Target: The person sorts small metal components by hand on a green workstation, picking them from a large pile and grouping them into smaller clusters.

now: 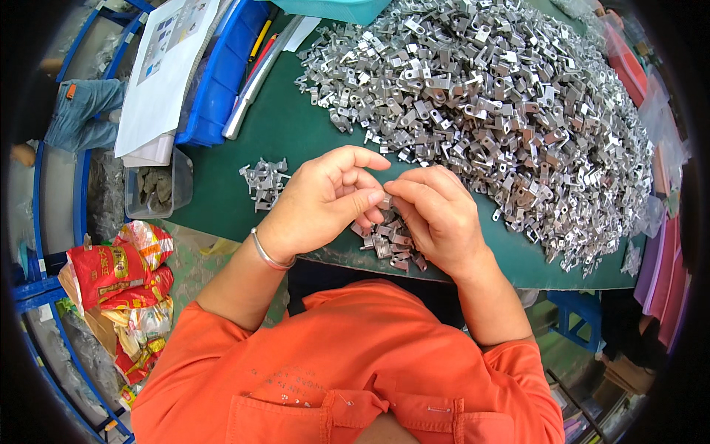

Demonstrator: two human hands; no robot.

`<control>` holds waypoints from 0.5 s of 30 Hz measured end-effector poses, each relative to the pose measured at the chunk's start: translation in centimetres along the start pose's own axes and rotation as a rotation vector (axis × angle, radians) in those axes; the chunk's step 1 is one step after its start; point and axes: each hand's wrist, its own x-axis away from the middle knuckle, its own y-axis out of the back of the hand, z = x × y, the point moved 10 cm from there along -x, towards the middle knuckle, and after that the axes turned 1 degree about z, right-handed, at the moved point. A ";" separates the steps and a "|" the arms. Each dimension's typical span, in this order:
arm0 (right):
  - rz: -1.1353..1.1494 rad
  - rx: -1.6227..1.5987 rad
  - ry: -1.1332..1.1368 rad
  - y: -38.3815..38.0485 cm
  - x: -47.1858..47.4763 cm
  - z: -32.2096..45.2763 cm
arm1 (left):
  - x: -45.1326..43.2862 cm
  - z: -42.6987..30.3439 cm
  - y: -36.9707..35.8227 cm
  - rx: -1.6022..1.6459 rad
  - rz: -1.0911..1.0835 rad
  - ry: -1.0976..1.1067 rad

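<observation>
Both hands meet over the near edge of a green tabletop [266, 125]. My right hand [444, 216] pinches a small metal bracket [386, 201] between thumb and fingers. My left hand [327, 202], with a silver bangle at its wrist, is beside that bracket, thumb and fingertips curled; whether it touches the part cannot be told. Below the hands lies a small group of loose metal brackets [388, 244], partly covered by the fingers. Another little cluster of metal brackets [262, 180] sits left of my left hand. A large heap of similar metal brackets [488, 105] spreads across the right and far side.
At the left stand a blue plastic bin [222, 72] with papers [161, 83] on it and a clear plastic tub [186, 186]. A metal bar [258, 83] and pencils lie beside the bin. A teal tray [344, 8] is at the far edge. Another person's legs [86, 114] show beyond.
</observation>
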 end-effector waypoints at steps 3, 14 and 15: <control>-0.006 0.042 0.015 0.1 0.0 0.3 | -0.2 -1.3 2.6 -0.313 -0.246 -0.115; 0.181 0.076 0.040 -1.6 0.0 1.0 | -2.5 -4.5 5.8 -1.120 -0.531 -0.421; 0.189 0.079 0.040 -1.7 0.0 1.0 | -2.9 -4.2 5.8 -1.117 -0.518 -0.401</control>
